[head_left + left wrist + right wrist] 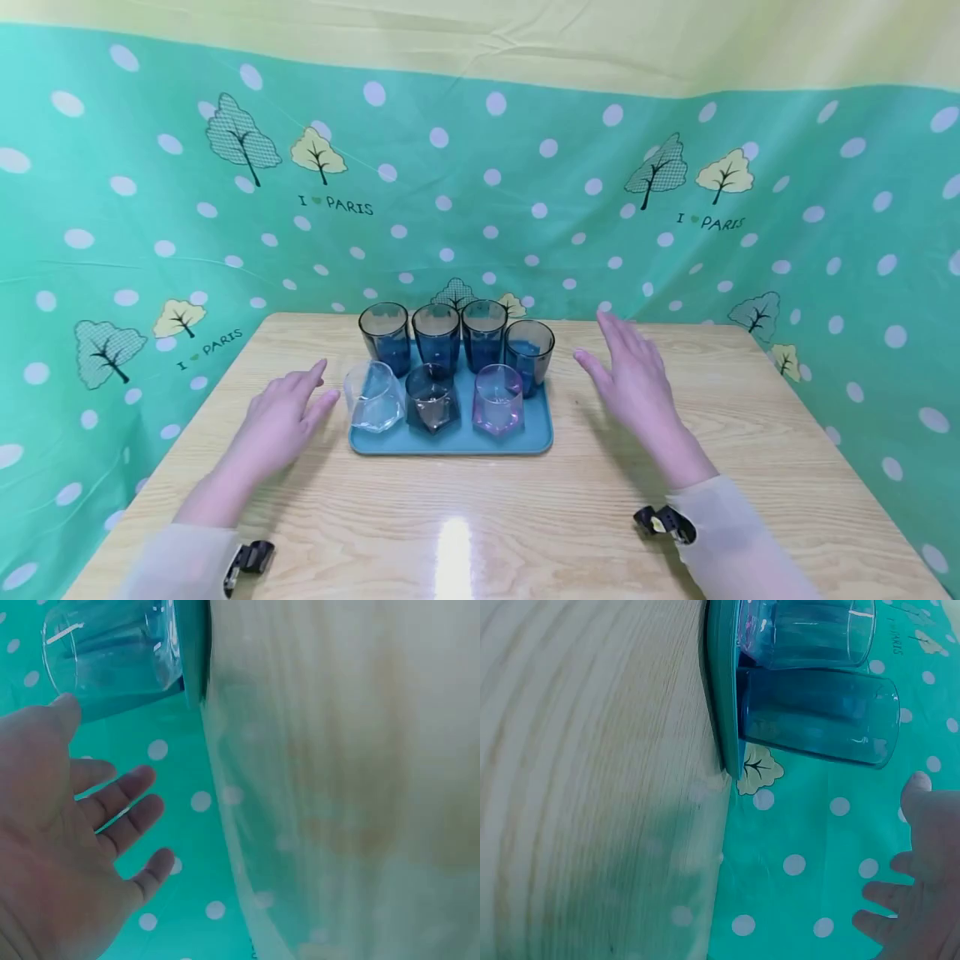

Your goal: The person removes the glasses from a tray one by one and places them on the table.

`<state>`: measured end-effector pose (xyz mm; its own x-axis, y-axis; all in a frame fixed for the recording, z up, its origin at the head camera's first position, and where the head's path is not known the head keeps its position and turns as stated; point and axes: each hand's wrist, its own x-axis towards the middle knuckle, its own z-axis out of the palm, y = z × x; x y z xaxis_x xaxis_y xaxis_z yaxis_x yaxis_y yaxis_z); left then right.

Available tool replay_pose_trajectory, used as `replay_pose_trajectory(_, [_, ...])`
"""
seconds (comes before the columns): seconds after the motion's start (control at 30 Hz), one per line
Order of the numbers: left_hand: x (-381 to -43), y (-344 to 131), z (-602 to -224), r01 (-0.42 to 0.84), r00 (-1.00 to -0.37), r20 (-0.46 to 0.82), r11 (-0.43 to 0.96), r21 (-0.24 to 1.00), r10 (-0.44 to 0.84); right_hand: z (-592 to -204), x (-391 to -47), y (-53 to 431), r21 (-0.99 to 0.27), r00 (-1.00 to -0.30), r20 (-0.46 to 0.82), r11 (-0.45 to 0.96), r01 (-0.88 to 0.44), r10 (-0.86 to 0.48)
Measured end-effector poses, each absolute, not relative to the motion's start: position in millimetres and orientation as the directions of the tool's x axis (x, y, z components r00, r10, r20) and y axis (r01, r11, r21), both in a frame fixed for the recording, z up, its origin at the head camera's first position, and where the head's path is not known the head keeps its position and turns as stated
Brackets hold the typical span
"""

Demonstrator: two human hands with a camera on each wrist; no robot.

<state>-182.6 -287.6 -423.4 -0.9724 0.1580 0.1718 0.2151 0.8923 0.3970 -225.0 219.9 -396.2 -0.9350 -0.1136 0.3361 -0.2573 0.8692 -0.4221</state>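
Note:
A blue tray [450, 446] lies on the table with several glasses on it. Along its back stand tall dark-tinted tumblers, among them one at the right [529, 358]. In front sit three short faceted glasses: a clear one [374, 400], a smoky grey one [432, 402] and a pinkish one [498, 402]. My left hand [273, 425] is held beside the tray's left side, fingers relaxed and apart, nearest the clear glass. To the right of the tray my right hand [637, 379] is spread, thumb toward the right tumbler. Neither hand holds anything.
The wooden table [465, 508] reaches back to a green dotted cloth [465, 167] that hangs behind and along both sides. A dark camera mount [251, 558] sits at the left wrist, and another [666, 523] at the right.

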Motion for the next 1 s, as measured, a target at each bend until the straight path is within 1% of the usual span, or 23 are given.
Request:
replay_pose_trajectory(0.17, [-173, -283, -426, 0.213, -0.975, 0.153, 0.869, 0.447, 0.161, -396, -225, 216, -0.486, -0.937, 0.331, 0.831, -0.27, -0.111])
replay_pose_trajectory(0.3, [-167, -279, -427, 0.223, -0.974, 0.144, 0.857, 0.465, 0.176, -396, -224, 212, -0.536, -0.944, 0.312, 0.8, -0.27, -0.109])
replay_pose_trajectory(0.53, [-160, -275, -435, 0.27, -0.962, 0.168, 0.82, 0.505, 0.213, -398, -224, 207, -0.616, -0.959, 0.26, 0.745, -0.257, -0.115])
replay_pose_trajectory(0.8, [-163, -272, -442, 0.299, -0.954, 0.172, 0.785, 0.543, 0.244, -398, -230, 202, -0.686, -0.964, 0.231, 0.68, -0.259, -0.133])
replay_pose_trajectory(1.0, [-166, -271, -446, 0.29, -0.957, 0.152, 0.77, 0.569, 0.248, -401, -235, 199, -0.741, -0.96, 0.224, 0.611, -0.278, -0.165])
